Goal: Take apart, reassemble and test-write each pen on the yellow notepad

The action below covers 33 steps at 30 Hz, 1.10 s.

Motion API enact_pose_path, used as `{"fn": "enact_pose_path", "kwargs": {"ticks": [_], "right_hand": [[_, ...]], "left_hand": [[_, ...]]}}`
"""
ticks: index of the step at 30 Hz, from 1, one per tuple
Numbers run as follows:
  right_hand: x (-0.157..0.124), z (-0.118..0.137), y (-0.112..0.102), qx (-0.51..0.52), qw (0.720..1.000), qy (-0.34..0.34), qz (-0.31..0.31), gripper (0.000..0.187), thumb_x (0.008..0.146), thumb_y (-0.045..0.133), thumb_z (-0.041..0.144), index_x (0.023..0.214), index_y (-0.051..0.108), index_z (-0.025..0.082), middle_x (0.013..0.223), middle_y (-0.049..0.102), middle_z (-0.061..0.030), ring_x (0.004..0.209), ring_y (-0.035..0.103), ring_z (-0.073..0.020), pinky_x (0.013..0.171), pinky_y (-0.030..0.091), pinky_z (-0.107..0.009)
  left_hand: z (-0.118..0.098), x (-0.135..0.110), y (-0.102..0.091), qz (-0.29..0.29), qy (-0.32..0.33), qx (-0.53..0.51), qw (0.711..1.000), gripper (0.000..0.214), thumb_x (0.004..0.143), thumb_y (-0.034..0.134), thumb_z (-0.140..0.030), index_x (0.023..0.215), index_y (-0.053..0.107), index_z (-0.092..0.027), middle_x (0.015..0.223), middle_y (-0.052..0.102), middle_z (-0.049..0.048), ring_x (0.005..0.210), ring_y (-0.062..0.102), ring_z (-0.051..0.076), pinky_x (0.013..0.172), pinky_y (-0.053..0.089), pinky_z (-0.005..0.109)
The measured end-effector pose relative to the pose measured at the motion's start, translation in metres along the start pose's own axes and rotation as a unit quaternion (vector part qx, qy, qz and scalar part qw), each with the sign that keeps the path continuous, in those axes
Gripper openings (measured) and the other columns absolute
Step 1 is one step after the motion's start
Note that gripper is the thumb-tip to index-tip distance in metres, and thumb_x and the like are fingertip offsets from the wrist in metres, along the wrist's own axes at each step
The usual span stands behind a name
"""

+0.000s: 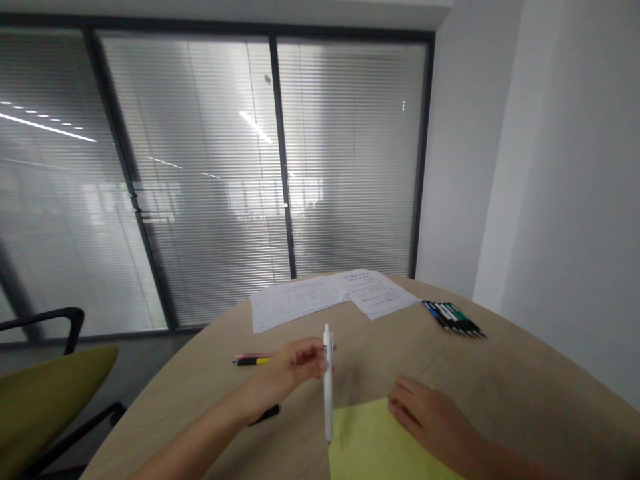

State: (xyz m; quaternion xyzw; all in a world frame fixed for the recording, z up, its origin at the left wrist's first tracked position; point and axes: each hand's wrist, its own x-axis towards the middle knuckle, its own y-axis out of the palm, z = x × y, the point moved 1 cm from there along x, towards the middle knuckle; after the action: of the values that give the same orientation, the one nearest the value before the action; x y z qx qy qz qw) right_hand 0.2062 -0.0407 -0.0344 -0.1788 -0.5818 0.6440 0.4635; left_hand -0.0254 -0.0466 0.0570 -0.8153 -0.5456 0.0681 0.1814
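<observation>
My left hand (297,365) grips a white pen (328,393) between thumb and fingers, near its upper end. The pen stands almost upright, its lower end beside the left edge of a yellow sheet of paper (380,440). On the sheet's upper part rests my right hand (425,410), its fingers curled in; whether anything is in them is hidden. Under my left wrist a dark pen (267,415) lies partly covered. Just past my left hand lie a black and yellow pen (253,361) and a reddish one (245,355).
White printed sheets (300,300) lie across the far side of the round wooden table (200,387). Several pens (453,320) lie in a row at the right. A green chair (50,387) stands at the left. Behind are glass panels with blinds (350,167).
</observation>
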Motion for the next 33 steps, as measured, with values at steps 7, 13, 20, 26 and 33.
{"fn": "enact_pose_path", "kwargs": {"ticks": [7,13,20,26,33], "right_hand": [[0.031,0.021,-0.031,0.319,0.945,0.054,-0.042,0.035,0.081,0.034,0.040,0.098,0.055,0.018,0.079,0.059,-0.0049,0.070,0.052,-0.0149,0.061,0.039,-0.025],[0.044,0.030,-0.030,0.458,0.886,0.063,-0.023,0.053,0.071,0.036,0.062,0.086,0.058,0.016,0.065,0.052,-0.0018,0.054,0.045,-0.0120,0.046,0.034,-0.023],[0.036,0.010,-0.009,0.399,0.911,0.070,-0.080,0.048,0.082,0.025,0.052,0.097,0.056,0.018,0.073,0.053,-0.0026,0.060,0.047,-0.0121,0.053,0.037,-0.024],[0.037,-0.005,0.002,0.319,0.942,0.063,-0.086,0.042,0.084,0.026,0.046,0.094,0.056,0.017,0.080,0.058,-0.0057,0.073,0.052,-0.0158,0.065,0.041,-0.028],[0.036,-0.005,0.008,0.266,0.961,0.036,-0.068,0.038,0.085,0.028,0.039,0.091,0.058,0.017,0.087,0.061,-0.0081,0.082,0.054,-0.0178,0.073,0.040,-0.031]], "left_hand": [[-0.003,0.003,0.039,0.041,-0.097,-0.230,0.967,0.029,0.062,0.068,-0.035,0.082,0.063,-0.014,0.068,0.058,0.0003,0.063,0.053,0.010,0.071,0.041,0.026],[0.001,0.008,0.062,0.084,-0.087,-0.253,0.960,0.025,0.069,0.061,-0.035,0.081,0.064,-0.014,0.079,0.058,0.0027,0.064,0.049,0.009,0.067,0.039,0.021],[-0.003,0.008,0.005,0.058,0.019,0.244,0.968,0.021,0.074,0.048,-0.029,0.084,0.061,-0.016,0.076,0.057,0.0013,0.068,0.049,0.013,0.061,0.037,0.022],[0.031,-0.004,-0.057,0.046,-0.008,0.527,0.849,0.025,0.076,0.039,-0.022,0.085,0.062,-0.020,0.079,0.057,0.0042,0.070,0.053,0.017,0.063,0.036,0.026],[0.057,-0.008,-0.069,0.070,-0.043,0.579,0.812,0.023,0.072,0.040,-0.019,0.079,0.062,-0.021,0.083,0.060,0.0044,0.075,0.055,0.019,0.064,0.037,0.026]]}}
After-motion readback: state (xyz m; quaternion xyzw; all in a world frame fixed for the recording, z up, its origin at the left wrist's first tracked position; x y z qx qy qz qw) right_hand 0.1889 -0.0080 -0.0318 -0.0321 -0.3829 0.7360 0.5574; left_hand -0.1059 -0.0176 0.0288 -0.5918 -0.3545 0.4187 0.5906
